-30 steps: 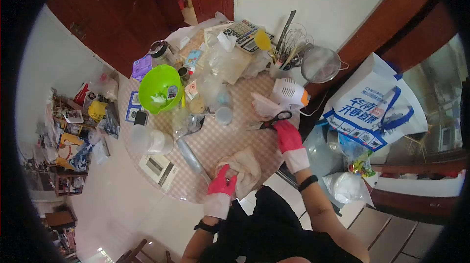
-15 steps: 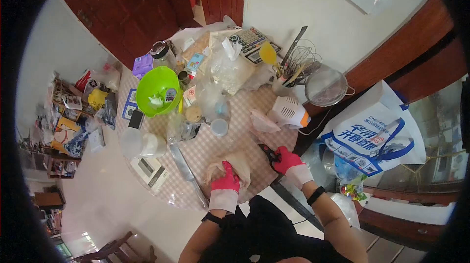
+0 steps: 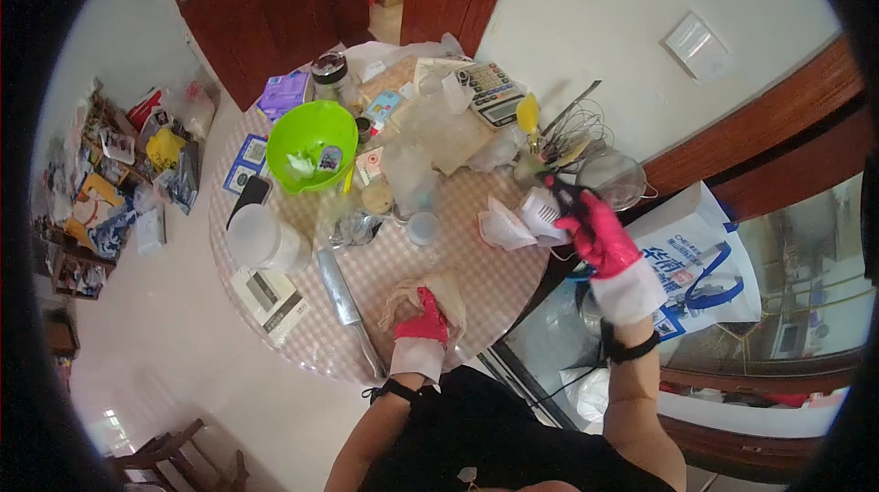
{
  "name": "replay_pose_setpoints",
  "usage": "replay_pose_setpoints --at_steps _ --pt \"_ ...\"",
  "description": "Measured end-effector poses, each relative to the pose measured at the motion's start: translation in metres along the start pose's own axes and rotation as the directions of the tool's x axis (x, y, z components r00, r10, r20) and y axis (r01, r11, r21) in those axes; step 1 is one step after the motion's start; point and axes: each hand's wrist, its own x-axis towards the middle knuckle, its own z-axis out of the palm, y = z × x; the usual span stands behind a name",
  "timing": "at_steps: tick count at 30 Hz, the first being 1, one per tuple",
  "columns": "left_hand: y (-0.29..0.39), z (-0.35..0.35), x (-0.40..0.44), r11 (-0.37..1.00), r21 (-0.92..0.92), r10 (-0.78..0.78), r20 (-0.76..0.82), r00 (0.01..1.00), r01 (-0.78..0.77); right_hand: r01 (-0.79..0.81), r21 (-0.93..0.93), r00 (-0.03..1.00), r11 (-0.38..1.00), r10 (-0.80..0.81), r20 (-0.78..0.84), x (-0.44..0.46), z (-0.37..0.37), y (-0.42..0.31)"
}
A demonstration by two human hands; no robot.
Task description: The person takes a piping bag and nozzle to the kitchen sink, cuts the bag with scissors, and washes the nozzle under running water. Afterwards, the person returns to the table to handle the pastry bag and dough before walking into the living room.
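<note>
While tight around scissors (image 3: 569, 192), right hand (image 3: 604, 240) near appliance (image 3: 538, 215); left (image 3: 422, 323), grip unclear, on cloth (image 3: 451, 295) beside knife (image 3: 339, 289).

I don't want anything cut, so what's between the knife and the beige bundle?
In the head view, only a bare strip of checkered tablecloth lies between the knife and the beige bundle.

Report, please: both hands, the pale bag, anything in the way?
Left hand on pale bag. Right hand gripping scissors. Knife lying beside the bag, possibly in the way.
</note>
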Motion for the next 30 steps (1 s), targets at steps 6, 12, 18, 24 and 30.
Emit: replay_pose_setpoints --at_steps 6,12,18,24,30 --pt "-0.008 -0.012 -0.018 0.997 0.002 0.078 0.262 0.962 -0.081 -0.025 -0.690 0.909 0.724 -0.270 -0.317 0.048 -0.004 -0.022" --pt "-0.004 -0.017 -0.009 0.998 -0.051 0.039 0.208 0.977 -0.029 -0.203 -0.887 0.889 0.415 -0.301 -0.345 0.096 -0.001 -0.032" --pt "-0.003 -0.018 -0.005 0.997 -0.076 0.026 0.188 0.982 -0.011 -0.077 -0.997 0.769 0.003 -0.636 -0.062 0.147 -0.006 -0.013" --pt "-0.002 -0.030 -0.001 0.995 -0.101 0.001 0.176 0.984 0.017 0.092 -0.988 0.456 -0.121 -0.877 0.150 0.105 0.038 0.015" --pt "-0.006 0.007 0.010 0.996 -0.059 -0.071 0.003 0.997 0.071 0.527 -0.704 0.838 0.476 -0.428 0.339 0.078 0.132 0.121"
